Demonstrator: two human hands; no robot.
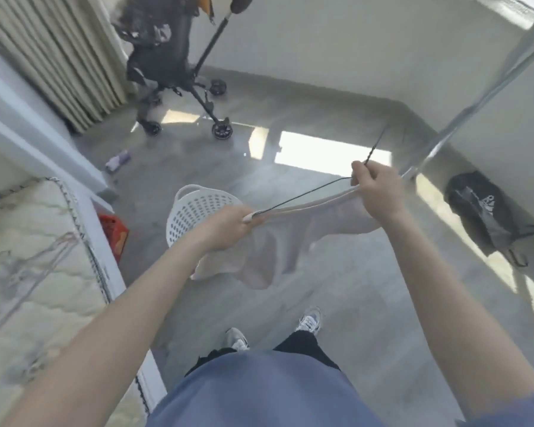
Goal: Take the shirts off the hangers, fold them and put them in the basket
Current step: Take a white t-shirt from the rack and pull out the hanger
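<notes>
Both hands (302, 208) grip the pale shirt (278, 241) and its wire hanger (305, 195), held apart. Soft, light cloth sags between them. Best pinch the shoulders.

daylight falls from the right, throwing blown-out patches on the floor (321, 272); the frame is soft, motion-blurred, with wide-angle bending at the edges.

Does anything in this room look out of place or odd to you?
Two things lie loose on the floor: a small purple packet near the stroller, and a black bag slumped by the wall. Both look dropped rather than put away.
</notes>
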